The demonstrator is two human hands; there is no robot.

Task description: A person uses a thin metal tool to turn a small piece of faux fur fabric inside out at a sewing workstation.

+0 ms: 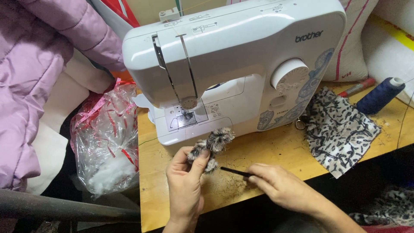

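My left hand pinches a small furry leopard-print fabric piece just in front of the white sewing machine. A thin black stick is held in my right hand, its tip pointing left at the lower end of the fabric piece. Both hands hover over the wooden table near its front edge.
A flat patch of leopard-print cloth lies right of the machine. Behind it lie a dark blue thread spool and a red marker. A clear plastic bag with stuffing and red ribbon hangs at the table's left. A pink padded jacket fills the left.
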